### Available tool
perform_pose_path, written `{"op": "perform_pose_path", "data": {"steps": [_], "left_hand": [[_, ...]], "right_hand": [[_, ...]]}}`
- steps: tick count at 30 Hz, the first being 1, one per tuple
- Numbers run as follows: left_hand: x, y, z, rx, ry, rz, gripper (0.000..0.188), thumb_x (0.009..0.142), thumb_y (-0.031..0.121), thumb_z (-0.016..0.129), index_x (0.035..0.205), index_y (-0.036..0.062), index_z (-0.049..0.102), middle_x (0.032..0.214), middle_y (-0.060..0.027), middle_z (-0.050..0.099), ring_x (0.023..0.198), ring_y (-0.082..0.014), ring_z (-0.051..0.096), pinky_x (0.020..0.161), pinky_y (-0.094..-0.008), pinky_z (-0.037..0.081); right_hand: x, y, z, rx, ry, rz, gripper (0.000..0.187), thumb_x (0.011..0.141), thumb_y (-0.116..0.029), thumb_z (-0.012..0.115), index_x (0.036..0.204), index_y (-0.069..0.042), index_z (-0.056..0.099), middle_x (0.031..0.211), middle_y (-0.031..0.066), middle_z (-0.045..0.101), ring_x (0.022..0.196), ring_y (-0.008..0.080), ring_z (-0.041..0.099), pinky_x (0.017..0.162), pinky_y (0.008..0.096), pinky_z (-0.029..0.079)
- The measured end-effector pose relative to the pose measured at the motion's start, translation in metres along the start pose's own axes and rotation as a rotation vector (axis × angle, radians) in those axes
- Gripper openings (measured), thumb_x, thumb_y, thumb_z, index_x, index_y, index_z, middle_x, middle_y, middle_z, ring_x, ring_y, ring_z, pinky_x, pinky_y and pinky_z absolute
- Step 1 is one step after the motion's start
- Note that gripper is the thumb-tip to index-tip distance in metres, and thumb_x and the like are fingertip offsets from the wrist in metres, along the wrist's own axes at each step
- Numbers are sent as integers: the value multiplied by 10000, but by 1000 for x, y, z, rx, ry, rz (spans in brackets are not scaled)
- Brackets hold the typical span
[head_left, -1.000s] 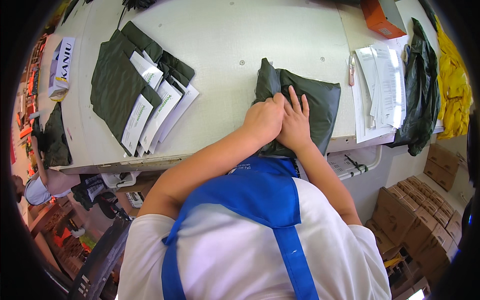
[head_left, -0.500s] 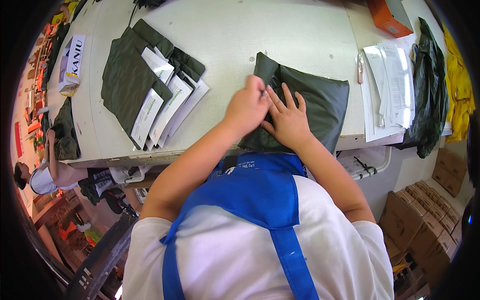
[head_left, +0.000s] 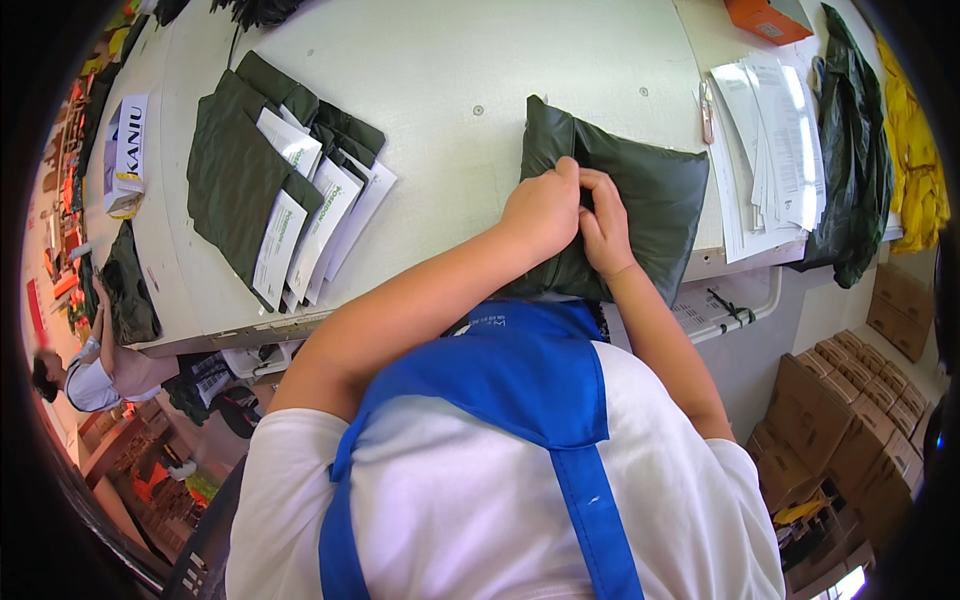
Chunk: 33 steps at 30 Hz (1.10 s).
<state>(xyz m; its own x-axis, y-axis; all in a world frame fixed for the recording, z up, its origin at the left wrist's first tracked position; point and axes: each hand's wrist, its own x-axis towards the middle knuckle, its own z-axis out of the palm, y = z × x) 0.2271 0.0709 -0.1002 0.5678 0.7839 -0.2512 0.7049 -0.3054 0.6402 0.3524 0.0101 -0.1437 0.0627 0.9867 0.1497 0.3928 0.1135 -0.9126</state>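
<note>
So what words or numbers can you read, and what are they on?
I won't copy them, but here's where:
White box: big dark letters, clear.
White cards: green heading, rest too small.
Papers: rows of print, too small.
Blue apron: pale letters, too small.
Orange box: white label, too small.
Brown boxes: faint marks, blurred.
Dark green bag: no print showing.

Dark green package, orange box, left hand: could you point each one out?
Dark green package (head_left: 657, 195): head view, on its puffed right part.
Orange box (head_left: 769, 20): head view, on its orange side.
Left hand (head_left: 541, 212): head view, on its back.
</note>
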Motion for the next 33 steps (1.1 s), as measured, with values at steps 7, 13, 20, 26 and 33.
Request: {"op": "perform_pose_path", "data": {"steps": [7,13,20,26,33], "left_hand": [[20,-8,12,128,-32,54,236,743,26,570,919,-70,445,738,-263,627,706,-422,639,606,-480,520],[35,-4,16,190,-80,42,199,719,7,585,883,-62,496,738,-247,637,727,-381,664,613,-436,538],[39,-7,15,225,-100,15,194,735,32,609,882,-56,517,779,-240,653,767,-366,672,644,-420,545],[36,-5,12,242,-105,-3,196,749,37,601,903,-57,525,808,-237,658,796,-360,672,669,-420,544],[32,-5,8,225,-100,6,171,757,5,544,909,-65,512,814,-252,647,791,-388,655,671,-448,530]], "right_hand": [[-14,-6,2,181,314,119,353,735,68,564,1076,-15,532,990,146,551,983,287,554,911,377,427],[-63,-39,-5,-571,-294,-454,212,731,-166,622,940,-200,608,930,3,538,872,188,532,790,340,384],[-65,-33,-6,-655,-306,-579,186,748,-215,555,925,-232,610,968,1,535,914,156,526,816,319,378],[-64,-40,-8,-555,-279,-603,183,728,-181,575,904,-144,613,933,11,561,875,164,539,765,314,398],[-69,-44,-7,-553,-308,-512,144,730,-160,573,857,-105,613,904,12,576,859,171,549,759,314,404]]}}
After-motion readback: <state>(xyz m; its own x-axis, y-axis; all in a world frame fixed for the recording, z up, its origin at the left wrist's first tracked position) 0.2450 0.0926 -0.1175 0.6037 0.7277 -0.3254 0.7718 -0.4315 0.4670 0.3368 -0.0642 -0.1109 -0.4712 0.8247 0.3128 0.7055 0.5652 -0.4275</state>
